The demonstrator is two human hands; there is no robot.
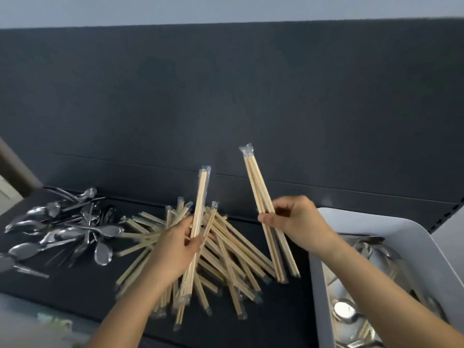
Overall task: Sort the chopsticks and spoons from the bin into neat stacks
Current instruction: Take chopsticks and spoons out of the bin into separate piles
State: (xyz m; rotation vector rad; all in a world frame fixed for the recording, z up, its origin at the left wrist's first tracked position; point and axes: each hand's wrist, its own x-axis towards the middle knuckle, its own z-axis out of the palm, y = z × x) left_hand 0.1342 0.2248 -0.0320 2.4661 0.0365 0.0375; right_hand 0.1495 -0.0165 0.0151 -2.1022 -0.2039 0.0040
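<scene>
A loose pile of plastic-wrapped wooden chopsticks (226, 247) lies on the dark table (251, 327) in the middle. My left hand (175, 249) is shut on a wrapped pair of chopsticks (200, 197), held nearly upright above the pile. My right hand (298, 222) is shut on a small bunch of wrapped chopsticks (258, 187), tilted with the tops leaning left. To the left lies a scattered heap of metal spoons (62, 232). The white bin (376, 227) at the right still holds spoons (346, 310) and a few chopsticks.
A dark panel wall (251, 96) rises right behind the table. A pale surface with some blurred item (54, 320) sits at the lower left. Bare dark tabletop shows between the chopstick pile and the bin.
</scene>
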